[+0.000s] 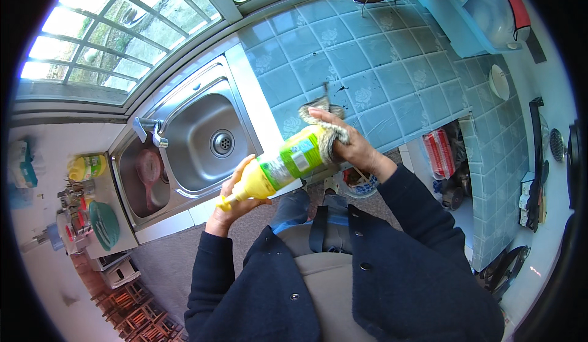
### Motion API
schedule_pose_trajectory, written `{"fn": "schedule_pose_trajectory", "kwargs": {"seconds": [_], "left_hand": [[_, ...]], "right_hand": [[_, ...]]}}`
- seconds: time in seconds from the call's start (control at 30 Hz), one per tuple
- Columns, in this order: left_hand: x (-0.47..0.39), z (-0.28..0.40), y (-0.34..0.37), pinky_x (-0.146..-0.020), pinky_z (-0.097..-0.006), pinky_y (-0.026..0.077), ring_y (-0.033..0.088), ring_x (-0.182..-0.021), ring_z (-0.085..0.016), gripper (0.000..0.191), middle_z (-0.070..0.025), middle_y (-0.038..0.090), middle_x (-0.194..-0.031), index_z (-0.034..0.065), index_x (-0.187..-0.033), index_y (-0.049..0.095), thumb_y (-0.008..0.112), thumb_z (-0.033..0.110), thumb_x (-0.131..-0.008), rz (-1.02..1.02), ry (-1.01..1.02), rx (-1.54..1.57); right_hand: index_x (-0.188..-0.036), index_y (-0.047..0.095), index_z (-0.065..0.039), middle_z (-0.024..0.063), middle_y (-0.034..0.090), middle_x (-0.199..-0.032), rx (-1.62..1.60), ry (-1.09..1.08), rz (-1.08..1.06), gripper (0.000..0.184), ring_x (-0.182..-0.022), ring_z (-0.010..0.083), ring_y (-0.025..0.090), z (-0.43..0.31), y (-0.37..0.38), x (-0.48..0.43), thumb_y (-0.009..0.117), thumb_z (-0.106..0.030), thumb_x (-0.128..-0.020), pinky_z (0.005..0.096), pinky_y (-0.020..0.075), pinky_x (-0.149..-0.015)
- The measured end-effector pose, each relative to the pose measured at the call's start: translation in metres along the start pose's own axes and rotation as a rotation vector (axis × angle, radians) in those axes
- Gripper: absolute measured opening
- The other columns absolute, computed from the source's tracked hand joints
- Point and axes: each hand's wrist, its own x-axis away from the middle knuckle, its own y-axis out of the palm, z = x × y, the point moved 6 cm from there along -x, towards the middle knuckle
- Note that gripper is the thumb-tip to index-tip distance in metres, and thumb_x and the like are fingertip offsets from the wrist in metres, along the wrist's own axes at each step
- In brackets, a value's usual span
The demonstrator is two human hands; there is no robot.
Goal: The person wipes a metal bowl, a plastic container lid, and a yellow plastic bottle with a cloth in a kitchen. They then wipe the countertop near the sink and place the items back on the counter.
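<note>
A yellow pump bottle (289, 160) with a green label lies slantwise in the air between my hands, in front of the sink and counter edge. My left hand (234, 197) grips its pump end at the lower left. Against the base, my right hand (356, 147) presses a bunched, striped cloth (328, 135). Part of the cloth hangs past the fingers over the counter. The label bears writing and a printed code.
A steel sink (202, 144) with a faucet (151, 130) lies left, a pink ladle-shaped vessel (149, 176) in its small basin. The blue-tiled counter (367, 71) has dark specks. Another yellow bottle (87, 167) and a green basket (104, 225) stand far left; a blue bin (464, 16) stands back right.
</note>
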Motion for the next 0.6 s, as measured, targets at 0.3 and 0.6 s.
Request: {"fn": "schedule_pose_trajectory", "kwargs": {"seconds": [0.3,0.6], "left_hand": [[0.002,-0.047,-0.006,-0.095,-0.0283,0.048,0.053,-0.116,-0.021,0.083,-0.0090,0.053,-0.124,0.0058,-0.129,0.045,0.088,0.032,-0.063,-0.044,0.063,-0.225],[-0.006,-0.004,-0.015,-0.072,-0.0299,0.057,0.070,-0.081,-0.022,0.071,-0.0093,0.069,-0.097,0.0064,-0.125,0.054,0.085,0.031,-0.067,0.094,0.274,-0.491]], "right_hand": [[-0.133,0.050,-0.009,0.0109,0.056,-0.128,-0.306,0.110,0.064,0.042,-0.124,0.0222,0.050,0.014,0.014,-0.014,0.049,-0.005,-0.091,0.0349,0.0385,-0.107],[-0.119,0.061,-0.005,0.0081,0.064,-0.110,-0.296,0.427,0.101,0.036,-0.094,0.0144,0.062,0.023,0.012,-0.029,0.063,-0.002,-0.083,0.0283,0.0522,-0.084]]}}
